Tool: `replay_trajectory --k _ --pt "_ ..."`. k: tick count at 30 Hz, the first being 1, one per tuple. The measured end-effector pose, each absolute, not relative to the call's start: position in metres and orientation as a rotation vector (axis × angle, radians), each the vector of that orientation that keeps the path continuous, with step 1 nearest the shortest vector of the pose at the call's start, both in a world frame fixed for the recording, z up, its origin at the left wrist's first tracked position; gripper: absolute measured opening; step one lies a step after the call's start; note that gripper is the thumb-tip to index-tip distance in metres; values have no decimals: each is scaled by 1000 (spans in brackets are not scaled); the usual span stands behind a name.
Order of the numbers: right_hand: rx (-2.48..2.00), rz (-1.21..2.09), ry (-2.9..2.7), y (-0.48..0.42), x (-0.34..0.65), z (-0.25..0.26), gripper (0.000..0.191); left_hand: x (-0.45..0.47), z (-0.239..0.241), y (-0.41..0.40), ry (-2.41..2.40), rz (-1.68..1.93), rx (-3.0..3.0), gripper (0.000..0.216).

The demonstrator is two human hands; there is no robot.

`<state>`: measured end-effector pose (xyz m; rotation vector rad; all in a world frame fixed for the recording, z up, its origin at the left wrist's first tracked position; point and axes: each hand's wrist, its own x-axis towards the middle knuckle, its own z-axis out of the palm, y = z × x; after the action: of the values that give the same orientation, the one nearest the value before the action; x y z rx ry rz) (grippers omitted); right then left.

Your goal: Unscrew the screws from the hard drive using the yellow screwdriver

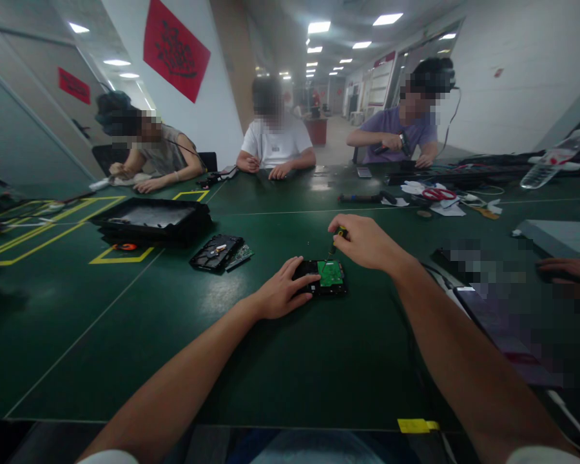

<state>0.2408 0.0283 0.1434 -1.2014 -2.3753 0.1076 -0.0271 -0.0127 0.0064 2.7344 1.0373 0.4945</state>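
A black hard drive [338,289] with a green circuit board [330,273] facing up lies on the table in front of me. My left hand [286,291] rests over its left part, fingers spread and pressing on it. In my right hand [362,240] is a screwdriver [339,236] with a yellow and black handle, gripped from above. Its thin shaft slants down to the circuit board; whether the tip sits in a screw is too small to tell. Left of my hands lie another hard drive [215,252] and a loose circuit board [240,256].
Black stacked trays [149,219] stand at the left, an orange item [124,247] beside them. Across the green table [125,361] sit several people. Scissors [439,194], papers and a plastic bottle [553,161] lie far right. A blurred screen and another person's hand [568,269] are nearer right.
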Motion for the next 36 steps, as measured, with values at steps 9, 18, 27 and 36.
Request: replay_trajectory --k 9,18,27,36 --pt "-1191 121 -2370 30 242 143 8 -27 7 -13 1043 489 2737 54" --pt "-1212 135 -2363 28 242 146 14 -26 9 -14 1041 496 2737 54" --pt "-1253 77 -2358 26 239 146 10 -26 10 -15 1048 481 2740 54" --pt "-1276 59 -2312 27 236 143 4 -25 10 -15 1043 489 2727 54"
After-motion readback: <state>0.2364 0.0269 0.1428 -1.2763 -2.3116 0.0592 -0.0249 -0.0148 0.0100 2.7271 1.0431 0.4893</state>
